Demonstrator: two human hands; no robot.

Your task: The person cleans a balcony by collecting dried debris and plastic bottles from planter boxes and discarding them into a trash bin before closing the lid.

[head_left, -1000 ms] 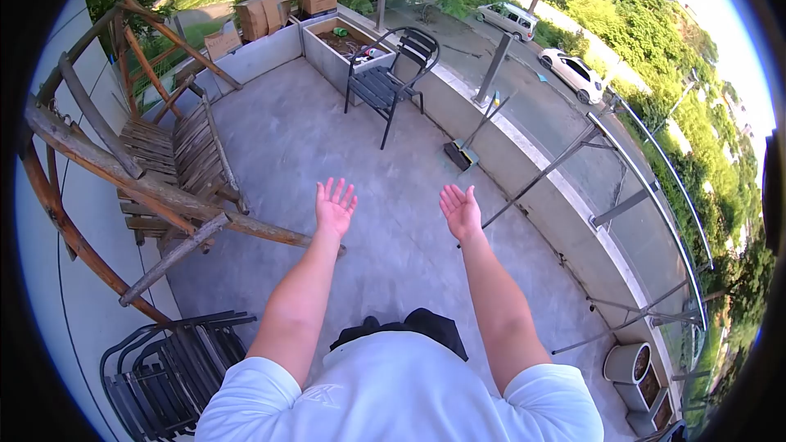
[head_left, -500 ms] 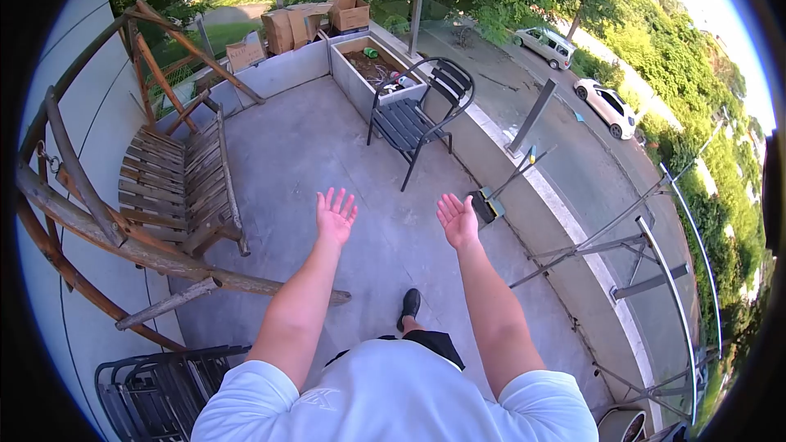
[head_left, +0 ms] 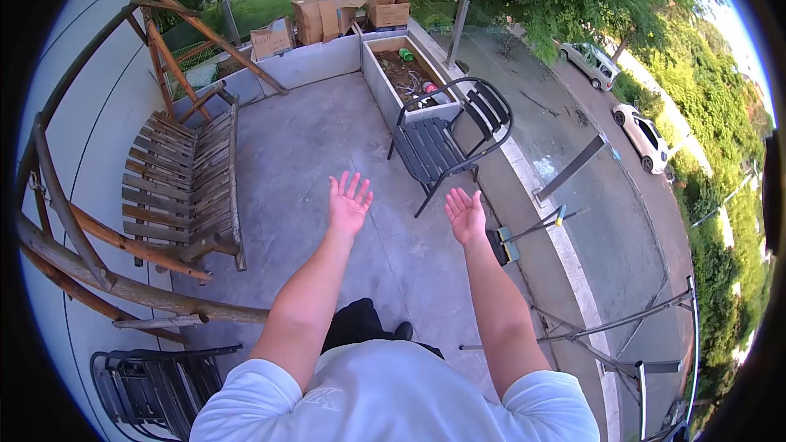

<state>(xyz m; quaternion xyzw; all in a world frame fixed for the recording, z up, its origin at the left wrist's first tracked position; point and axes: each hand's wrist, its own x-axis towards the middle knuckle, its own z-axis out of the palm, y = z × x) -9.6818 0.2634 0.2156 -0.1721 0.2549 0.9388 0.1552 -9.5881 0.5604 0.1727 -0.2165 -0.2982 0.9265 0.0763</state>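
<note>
Both arms reach forward over the grey patio floor (head_left: 319, 147), palms turned up. My left hand (head_left: 350, 205) is open with its fingers spread, and nothing lies in it. My right hand (head_left: 466, 216) is also open and holds nothing; its fingers point forward. Nearest to the right hand in view are a dark metal armchair (head_left: 434, 150) with a slatted seat, just beyond it, and a dustpan (head_left: 502, 246) beside the low wall. Neither hand appears to touch anything.
A wooden swing bench (head_left: 184, 184) hangs in a log frame at left. Folded dark chairs (head_left: 155, 385) lean below it. Ahead stand a soil-filled planter (head_left: 385, 90) and cardboard boxes (head_left: 319, 18). A metal rack (head_left: 622, 331) stands right, by the low wall (head_left: 565, 270).
The view has shifted forward and turned slightly left, so the armchair and planter appear nearer and farther right. Both hands stay open, palms up. The legs have changed position.
</note>
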